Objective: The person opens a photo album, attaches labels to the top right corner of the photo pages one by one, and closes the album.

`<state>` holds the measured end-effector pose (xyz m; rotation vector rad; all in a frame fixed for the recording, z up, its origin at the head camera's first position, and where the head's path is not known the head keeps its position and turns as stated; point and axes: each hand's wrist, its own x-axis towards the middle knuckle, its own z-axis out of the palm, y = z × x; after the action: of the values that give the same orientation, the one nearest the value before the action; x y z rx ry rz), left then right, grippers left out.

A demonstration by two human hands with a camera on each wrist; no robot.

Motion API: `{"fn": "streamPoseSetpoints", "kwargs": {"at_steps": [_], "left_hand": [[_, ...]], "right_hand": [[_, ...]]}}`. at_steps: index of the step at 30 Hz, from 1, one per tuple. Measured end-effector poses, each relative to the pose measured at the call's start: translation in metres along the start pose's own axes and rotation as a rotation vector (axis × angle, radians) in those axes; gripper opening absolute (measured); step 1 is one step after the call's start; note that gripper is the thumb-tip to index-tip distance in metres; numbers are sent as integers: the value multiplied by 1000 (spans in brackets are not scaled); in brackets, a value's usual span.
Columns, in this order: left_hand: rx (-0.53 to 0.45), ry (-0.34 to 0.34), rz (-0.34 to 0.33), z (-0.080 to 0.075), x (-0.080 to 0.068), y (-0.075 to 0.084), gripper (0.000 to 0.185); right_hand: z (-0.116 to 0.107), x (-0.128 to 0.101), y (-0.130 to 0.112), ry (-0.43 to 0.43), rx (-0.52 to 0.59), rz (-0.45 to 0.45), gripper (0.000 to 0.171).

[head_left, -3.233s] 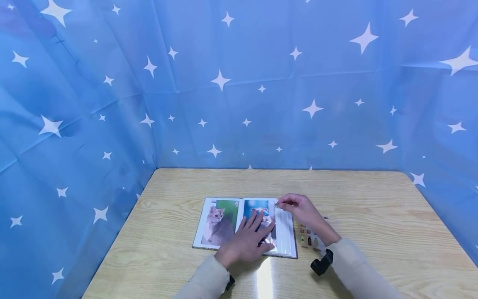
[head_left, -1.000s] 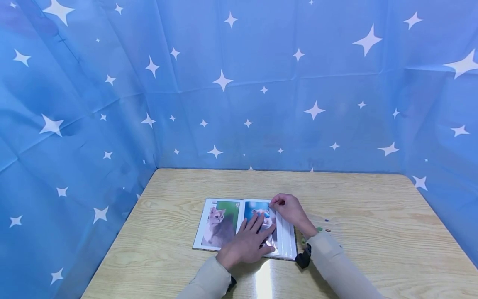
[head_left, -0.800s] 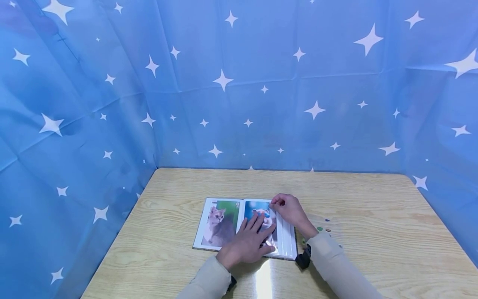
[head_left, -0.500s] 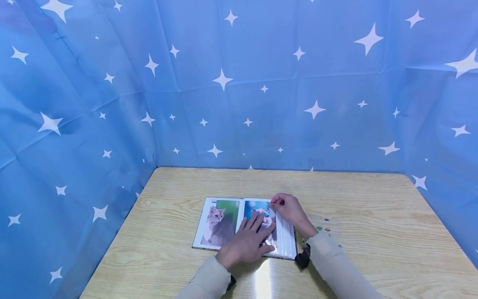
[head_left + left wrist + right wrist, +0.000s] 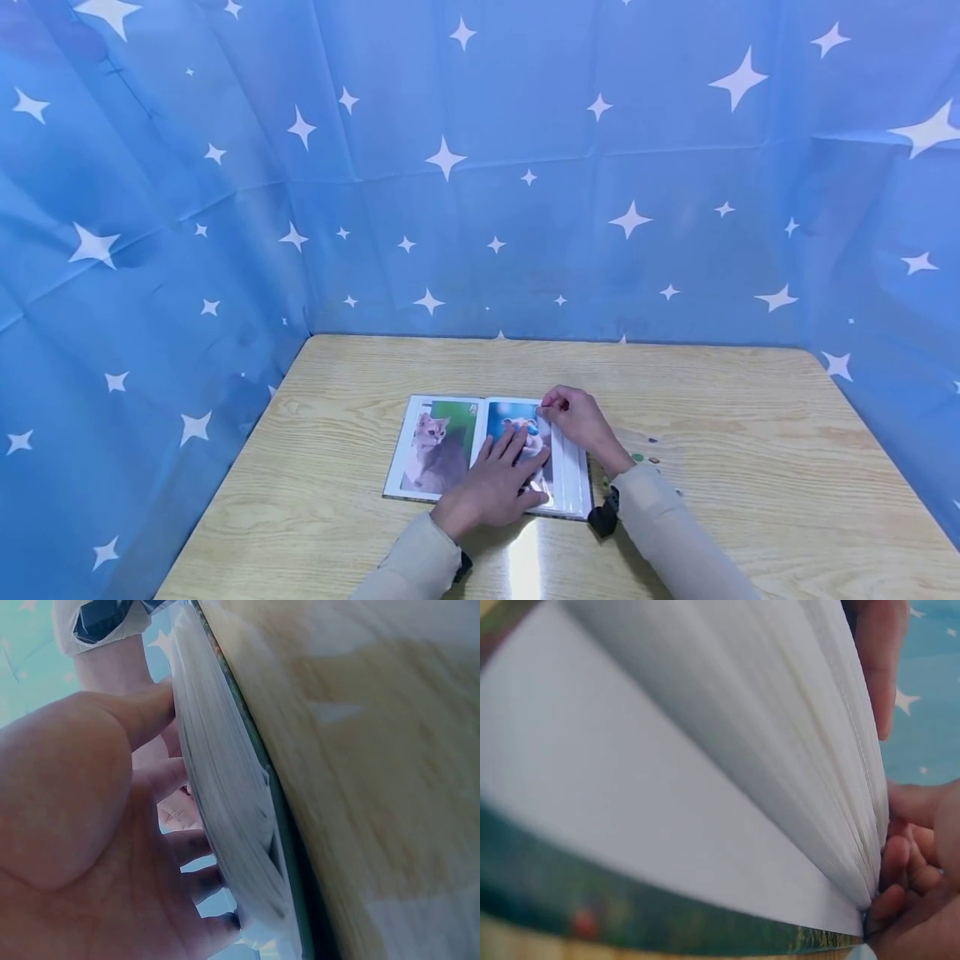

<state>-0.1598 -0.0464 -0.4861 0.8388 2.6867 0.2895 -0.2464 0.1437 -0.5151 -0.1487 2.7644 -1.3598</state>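
A photo album (image 5: pixel 577 492) lies spread on the wooden table. Its left page bears a photo of a kitten (image 5: pixel 435 458) against green; the right page's photo (image 5: pixel 512 412) shows an animal in blue glasses. Across that right photo my left hand (image 5: pixel 491 483) rests flat, fingers spread. My right hand (image 5: pixel 577 418) pinches with thumb and forefinger at the photo's upper right corner; the small sticker there is hidden by the fingertips. The right wrist view shows the curled fingers (image 5: pixel 911 862) right at the fanned page edges (image 5: pixel 810 750).
Right of the album, partly under the right forearm, lies a transparent sheet with several small coloured stickers (image 5: pixel 638 457). The wooden table (image 5: pixel 750 433) carries all this. A blue cloth with white stars (image 5: pixel 540 208) hangs behind and at the sides.
Since about three seconds ago my right hand has moved left, bringing the pinched sticker to the photo's corner, where it has stayed for the last second. The left hand has stayed on the page.
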Motion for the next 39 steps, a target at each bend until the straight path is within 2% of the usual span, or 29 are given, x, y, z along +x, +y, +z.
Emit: {"fn": "streamPoseSetpoints", "kwargs": {"at_steps": [5,18,30,39], "left_hand": [[1,-3,-1,0,0,0,64],[-4,5,7,0,-1,0,64],[9,16,14,0,1,1,63],[24,14,11,0,0,2,63]], "right_hand": [[-1,0,-1,-7,14,17,4],[-2,2,2,20,36,66,13],[-2,1,2,44,42,69,10],[-3,-1,4,48,43,20,4]]}}
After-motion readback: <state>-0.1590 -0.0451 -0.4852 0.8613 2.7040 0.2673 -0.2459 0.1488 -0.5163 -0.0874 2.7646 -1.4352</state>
